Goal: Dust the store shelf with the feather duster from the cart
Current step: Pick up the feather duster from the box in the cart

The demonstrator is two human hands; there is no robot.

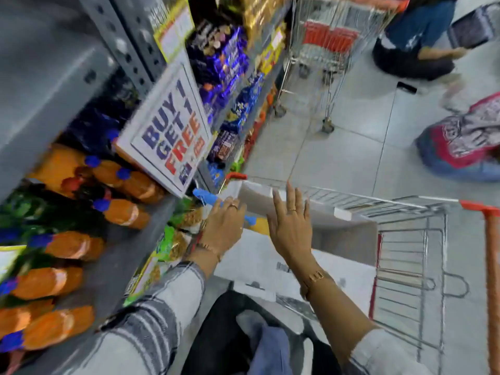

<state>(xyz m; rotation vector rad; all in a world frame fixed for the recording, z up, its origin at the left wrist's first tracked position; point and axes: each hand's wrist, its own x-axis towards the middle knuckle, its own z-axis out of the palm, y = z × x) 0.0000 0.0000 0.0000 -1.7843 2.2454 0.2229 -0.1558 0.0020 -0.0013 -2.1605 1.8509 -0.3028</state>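
Over the cart (pixel 405 212), both hands are reaching forward, and the picture is blurring with the head's motion. Left hand (pixel 223 226) is stretching toward something blue (pixel 205 197) poking up between shelf (pixel 116 269) and cart; that is probably the duster, though the smear is making it too hard to call, and no feathers are showing. Its fingers are lying loosely spread, palm down, gripping nothing as far as I can tell, though their tips are overlapping the blue piece. Right hand (pixel 290 226) is hovering flat and wide open above a white box (pixel 259 196) in the cart, fingers fanned, holding nothing, likely steadying or clearing the way.

Orange bottles (pixel 127 212) are lining the shelf on the left, with a promo sign (pixel 167 131) jutting out above them, so the coming sweep is going to need care around that card. Dusting itself is not looking started: this is reading as the fetch. A second cart (pixel 324 50) is standing well apart up the aisle.
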